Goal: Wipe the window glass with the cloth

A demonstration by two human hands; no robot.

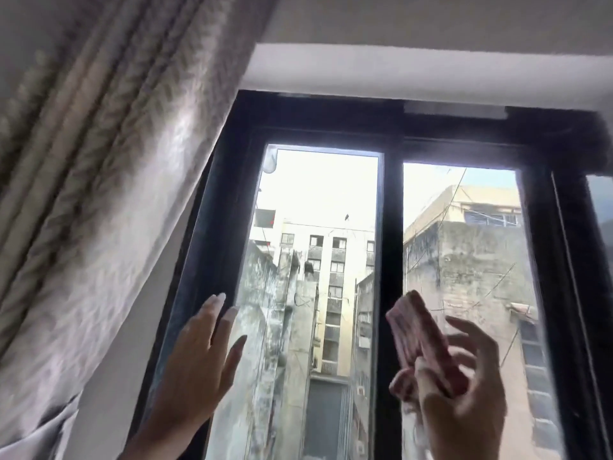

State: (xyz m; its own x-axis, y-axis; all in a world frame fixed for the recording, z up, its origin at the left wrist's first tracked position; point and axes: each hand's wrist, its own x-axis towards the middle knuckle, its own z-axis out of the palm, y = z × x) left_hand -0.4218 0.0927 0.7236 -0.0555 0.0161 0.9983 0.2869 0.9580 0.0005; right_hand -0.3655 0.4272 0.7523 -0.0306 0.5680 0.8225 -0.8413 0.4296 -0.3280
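Pink folded cloth (421, 343) gripped in our right hand (464, 393) near the window glass (315, 260); left hand (199, 360) flat, fingers spread, on the black frame (391, 227).

Light: it comes in through the window glass (318, 260) from outside.
Bright spot: the sky at the top of the glass is washed out white.
Dark parts: the black window frame (393, 227) shows almost no detail.
Blur: the curtain (99, 161) on the left is smeared, and the right hand (464, 386) and cloth (421, 340) are fuzzy.
Edges: the straight frame lines bend and lean near the sides.
Room: dim and grey beside the bright glass.
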